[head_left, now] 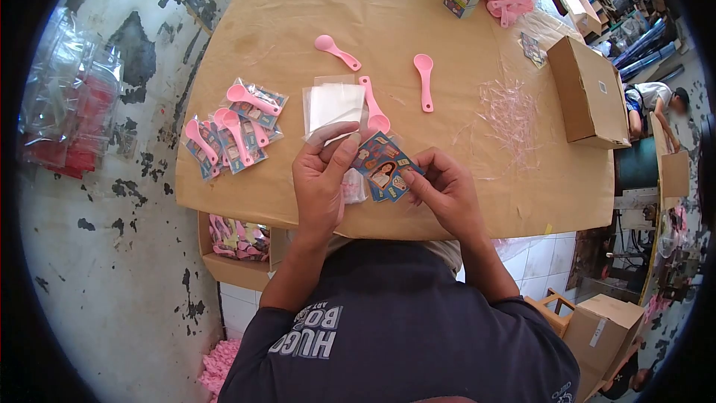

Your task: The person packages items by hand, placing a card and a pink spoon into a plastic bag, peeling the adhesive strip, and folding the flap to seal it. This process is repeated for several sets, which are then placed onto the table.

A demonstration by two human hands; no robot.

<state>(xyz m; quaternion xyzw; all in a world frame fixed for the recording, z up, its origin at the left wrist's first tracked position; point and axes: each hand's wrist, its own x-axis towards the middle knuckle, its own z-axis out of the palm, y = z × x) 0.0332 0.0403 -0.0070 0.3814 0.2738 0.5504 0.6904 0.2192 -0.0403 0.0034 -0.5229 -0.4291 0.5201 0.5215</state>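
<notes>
Three pink spoons (pixel 377 101) lie loose — packed bags (pixel 235 130) left.

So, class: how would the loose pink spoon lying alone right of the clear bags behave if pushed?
The pink spoon looks like thin plastic, so probably light and stiff. Lying flat on the brown paper, it would likely slide rather than roll.

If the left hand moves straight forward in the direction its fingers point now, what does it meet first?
Probably the stack of clear bags, lying just beyond the left hand fingertips. The pink spoon lies beside that stack, slightly off the line. Depth is hard to judge from above.
</notes>
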